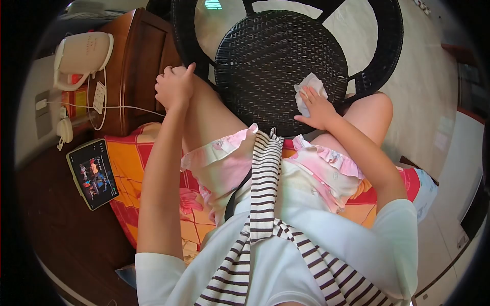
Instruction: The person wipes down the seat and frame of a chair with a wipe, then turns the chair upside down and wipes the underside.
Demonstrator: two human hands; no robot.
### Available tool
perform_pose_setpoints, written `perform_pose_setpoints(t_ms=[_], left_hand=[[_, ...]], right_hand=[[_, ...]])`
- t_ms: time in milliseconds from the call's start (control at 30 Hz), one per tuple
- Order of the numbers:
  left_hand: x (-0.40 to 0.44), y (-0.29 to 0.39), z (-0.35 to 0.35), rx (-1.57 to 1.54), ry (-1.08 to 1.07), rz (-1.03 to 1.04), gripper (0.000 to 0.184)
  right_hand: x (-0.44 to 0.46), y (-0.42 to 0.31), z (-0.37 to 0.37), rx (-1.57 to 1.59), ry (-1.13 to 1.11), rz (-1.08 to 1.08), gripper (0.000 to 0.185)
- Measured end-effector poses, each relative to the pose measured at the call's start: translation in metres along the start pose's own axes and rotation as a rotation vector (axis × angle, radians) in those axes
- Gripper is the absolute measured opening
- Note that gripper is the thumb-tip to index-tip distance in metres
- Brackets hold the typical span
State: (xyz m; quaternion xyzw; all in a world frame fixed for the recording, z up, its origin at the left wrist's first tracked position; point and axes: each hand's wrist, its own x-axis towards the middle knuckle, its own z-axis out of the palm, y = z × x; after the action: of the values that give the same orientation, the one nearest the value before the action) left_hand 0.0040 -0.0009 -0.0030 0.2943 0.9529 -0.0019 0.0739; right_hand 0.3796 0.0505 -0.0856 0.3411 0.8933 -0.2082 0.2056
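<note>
currently, head view: one forward-down look, person seated, both bare hands in frame.
right hand: (317,108) palm down on a white tissue (303,105), near the right knee (375,109).
right grip: fingers laid out over the tissue, thumb spread off to one side; can't tell if any of it is pinched underneath.
tissue: crumpled, on the near right part of the black woven disc (265,56), edges poking out past the fingers.
left hand: (174,87) resting on the left knee (196,84), apart from the disc.
left grip: fingers bent over the knee, thumb spread away from them.
black frame: (384,35) curved, around the disc, joined by short bars.
seat cover: (127,166) orange, red and floral, under the person.
tablet: (93,174) screen lit, left of the cover on a dark brown surface.
cabinet: (133,66) brown wood, left of the disc; cream jug-shaped appliance (84,52) beside it.
cable: (130,107) white, strung from wall socket (42,104) across the cabinet.
clothes: white top, pink ruffled shorts, striped tie (266,178) down the middle.
</note>
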Motion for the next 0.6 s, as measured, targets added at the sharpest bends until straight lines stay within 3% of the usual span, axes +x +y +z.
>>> perform_pose_setpoints(t_ms=[200, 400, 600], left_hand=[[0.004, 0.003, -0.001, 0.002, -0.015, 0.004, 0.077], [0.003, 0.004, -0.003, 0.001, -0.015, 0.013, 0.077], [-0.001, 0.003, -0.003, -0.008, -0.006, -0.008, 0.079]], right_hand=[[0.047, -0.005, 0.001, -0.052, 0.179, -0.055, 0.084], [0.128, -0.025, -0.022, -0.126, 0.31, 0.082, 0.094], [0.166, -0.025, -0.044, -0.08, 0.236, 0.121, 0.101]])
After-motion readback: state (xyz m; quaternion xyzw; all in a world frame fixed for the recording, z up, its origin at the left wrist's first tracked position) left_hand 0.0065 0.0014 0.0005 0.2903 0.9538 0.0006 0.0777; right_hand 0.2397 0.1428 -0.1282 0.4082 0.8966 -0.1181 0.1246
